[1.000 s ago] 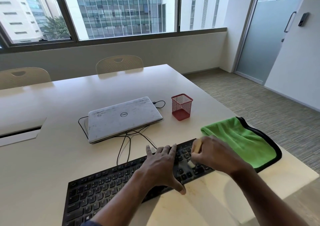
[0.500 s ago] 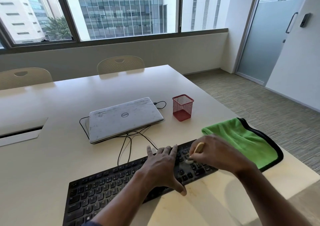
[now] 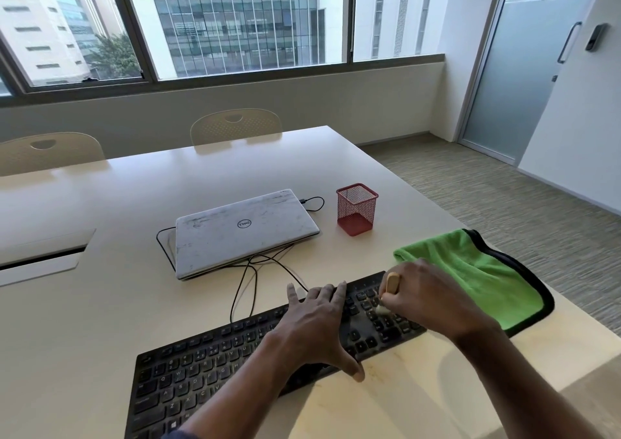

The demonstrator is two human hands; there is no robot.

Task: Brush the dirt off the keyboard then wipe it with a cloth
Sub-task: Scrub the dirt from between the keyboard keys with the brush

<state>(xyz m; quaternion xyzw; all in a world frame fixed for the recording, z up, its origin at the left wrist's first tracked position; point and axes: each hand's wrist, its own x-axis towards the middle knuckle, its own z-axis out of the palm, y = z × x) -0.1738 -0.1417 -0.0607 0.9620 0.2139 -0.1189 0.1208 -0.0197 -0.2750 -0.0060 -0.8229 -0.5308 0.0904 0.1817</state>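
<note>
brush on keyboard, right end

left hand (image 3: 316,331) lies flat on the black keyboard (image 3: 208,371), fingers straight. right hand (image 3: 426,301) grips a wooden-handled brush (image 3: 391,282), bristles touching the right-end keys. green cloth (image 3: 477,277) lies on the table (image 3: 100,304) just beside the keyboard

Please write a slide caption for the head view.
Right hand holds a brush on the keyboard; left hand rests on it; green cloth beside.
</note>
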